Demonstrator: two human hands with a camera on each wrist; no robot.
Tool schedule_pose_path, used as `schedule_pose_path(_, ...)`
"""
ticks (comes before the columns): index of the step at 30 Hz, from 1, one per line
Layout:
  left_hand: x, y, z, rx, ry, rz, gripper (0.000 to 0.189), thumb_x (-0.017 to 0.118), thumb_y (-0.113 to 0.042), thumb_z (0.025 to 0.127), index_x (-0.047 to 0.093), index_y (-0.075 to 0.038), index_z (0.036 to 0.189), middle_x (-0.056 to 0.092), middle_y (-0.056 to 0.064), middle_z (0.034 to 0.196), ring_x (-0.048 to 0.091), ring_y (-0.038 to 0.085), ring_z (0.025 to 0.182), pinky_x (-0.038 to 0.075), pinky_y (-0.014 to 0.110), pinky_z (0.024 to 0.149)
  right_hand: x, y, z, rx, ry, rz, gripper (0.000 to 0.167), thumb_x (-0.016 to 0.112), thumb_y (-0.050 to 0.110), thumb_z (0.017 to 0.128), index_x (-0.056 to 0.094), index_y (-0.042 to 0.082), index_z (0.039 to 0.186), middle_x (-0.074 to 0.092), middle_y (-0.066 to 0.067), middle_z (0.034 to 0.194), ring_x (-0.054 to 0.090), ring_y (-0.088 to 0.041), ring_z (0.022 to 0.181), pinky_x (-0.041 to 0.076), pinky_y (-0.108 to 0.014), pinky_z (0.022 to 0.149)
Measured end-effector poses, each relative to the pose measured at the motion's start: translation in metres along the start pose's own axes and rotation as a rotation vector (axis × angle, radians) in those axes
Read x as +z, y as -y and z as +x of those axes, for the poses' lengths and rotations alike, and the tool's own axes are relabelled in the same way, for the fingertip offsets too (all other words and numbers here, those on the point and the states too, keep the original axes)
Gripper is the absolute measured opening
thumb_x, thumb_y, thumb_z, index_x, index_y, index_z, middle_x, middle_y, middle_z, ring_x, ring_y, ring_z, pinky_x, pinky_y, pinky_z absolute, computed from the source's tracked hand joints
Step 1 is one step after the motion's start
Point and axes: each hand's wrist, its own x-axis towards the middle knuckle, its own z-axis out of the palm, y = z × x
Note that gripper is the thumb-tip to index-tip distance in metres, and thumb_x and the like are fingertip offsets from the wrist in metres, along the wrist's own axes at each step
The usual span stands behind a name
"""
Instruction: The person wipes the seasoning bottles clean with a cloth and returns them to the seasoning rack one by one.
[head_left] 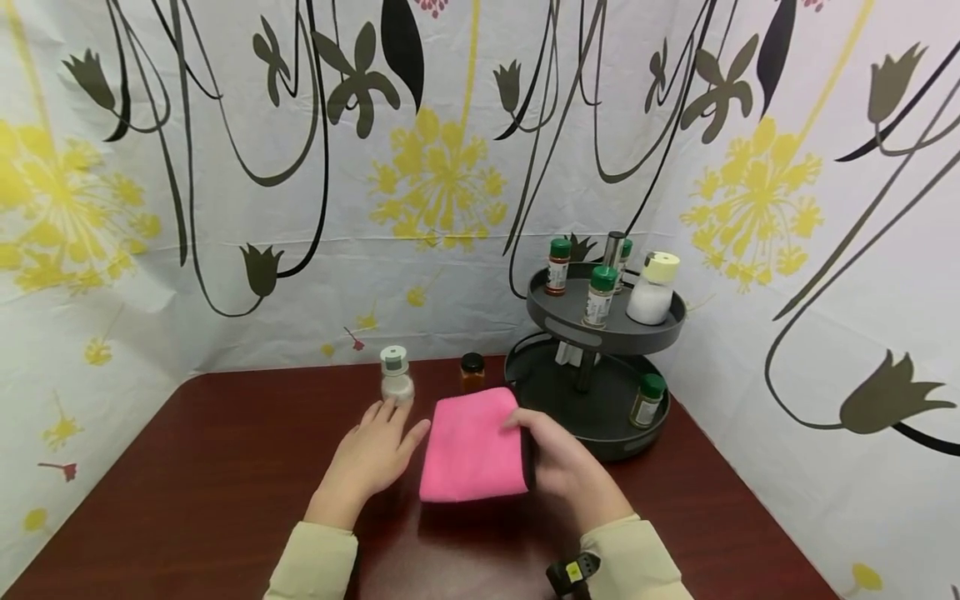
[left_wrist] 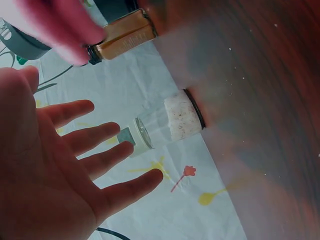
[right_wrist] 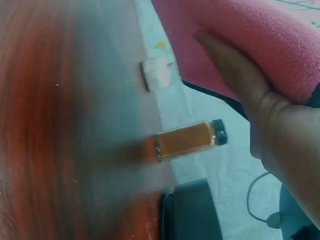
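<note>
My right hand (head_left: 558, 458) grips a folded pink cloth (head_left: 474, 446) by its right side, thumb on top, holding it above the table. In the right wrist view the thumb presses on the fuzzy pink cloth (right_wrist: 210, 55), which shows a dark edge. My left hand (head_left: 372, 450) reaches forward with its fingers spread, near a clear shaker with a white lid (head_left: 395, 375). The left wrist view shows a gap between those fingers and the shaker's white contents (left_wrist: 182, 117). Behind the cloth stands a small amber jar with a black lid (head_left: 472, 372).
A two-tier dark turntable rack (head_left: 607, 337) stands at the back right. Its upper tier carries several green-capped spice jars (head_left: 598, 298) and a yellow-lidded shaker (head_left: 652, 289). Another green-capped jar (head_left: 647, 402) sits on the lower tier. A patterned curtain (head_left: 442, 292) borders the dark red table (head_left: 247, 450).
</note>
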Motion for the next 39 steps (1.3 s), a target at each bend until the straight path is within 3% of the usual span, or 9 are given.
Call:
schedule_pose_path(4,-0.001,-0.002,0.001,0.009,-0.014,-0.016,0.072,0.039,-0.061,0.111,0.039,-0.013,0.165,0.034,0.020,0.172,0.032,0.044,0.159,0.036,0.065,0.123,-0.006,0.008,-0.010,-0.038,0.022,0.050,0.067,0.064,0.025,0.100,0.032,0.013,0.157,0.055,-0.010,0.143,0.061,-0.026,0.123,0.058,-0.043,0.100)
schedule_pose_path(9,-0.003,-0.006,0.002,0.027,-0.037,-0.026,0.073,0.040,-0.060,0.111,0.039,-0.011,0.165,0.035,0.021,0.172,0.033,0.045,0.159,0.039,0.064,0.122,-0.015,0.018,-0.019,-0.118,0.028,0.102,0.058,0.060,0.024,0.107,0.033,0.013,0.157,0.063,-0.004,0.138,0.067,-0.021,0.123,0.059,-0.042,0.103)
schedule_pose_path(14,-0.003,-0.011,0.005,0.030,-0.051,-0.038,0.074,0.042,-0.060,0.110,0.038,-0.011,0.165,0.035,0.020,0.172,0.033,0.044,0.159,0.040,0.064,0.121,-0.027,0.023,-0.024,-0.188,-0.021,0.238,0.050,0.053,0.021,0.110,0.033,0.015,0.155,0.067,-0.001,0.136,0.067,-0.016,0.124,0.058,-0.040,0.104)
schedule_pose_path(22,0.001,-0.021,0.016,0.040,-0.045,-0.089,0.073,0.047,-0.059,0.109,0.039,-0.014,0.165,0.038,0.016,0.171,0.037,0.038,0.159,0.044,0.065,0.117,-0.041,0.021,-0.030,-0.267,-0.133,0.423,0.049,0.050,0.017,0.110,0.029,0.021,0.154,0.057,0.000,0.146,0.059,-0.014,0.136,0.054,-0.039,0.111)
schedule_pose_path(27,0.007,-0.028,0.033,0.030,-0.033,-0.183,0.072,0.052,-0.056,0.108,0.039,-0.013,0.164,0.042,0.015,0.169,0.042,0.036,0.156,0.042,0.064,0.119,-0.042,0.020,-0.030,-0.320,-0.183,0.486,0.040,0.049,0.011,0.110,0.034,0.019,0.147,0.054,-0.001,0.145,0.058,-0.013,0.135,0.054,-0.037,0.111)
schedule_pose_path(33,0.019,-0.034,0.060,-0.002,-0.014,-0.310,0.070,0.058,-0.047,0.108,0.039,-0.007,0.163,0.046,0.018,0.166,0.044,0.038,0.154,0.039,0.060,0.123,-0.039,0.017,-0.031,-0.326,-0.210,0.499,0.047,0.049,0.009,0.109,0.030,0.020,0.151,0.048,-0.001,0.153,0.055,-0.013,0.139,0.053,-0.037,0.113)
schedule_pose_path(39,0.043,-0.036,0.095,-0.051,0.007,-0.416,0.073,0.066,-0.038,0.105,0.037,-0.002,0.162,0.047,0.023,0.163,0.046,0.041,0.152,0.042,0.058,0.122,-0.036,0.016,-0.034,-0.331,-0.232,0.493,0.043,0.050,0.010,0.108,0.034,0.018,0.148,0.057,0.000,0.144,0.060,-0.012,0.133,0.054,-0.036,0.111)
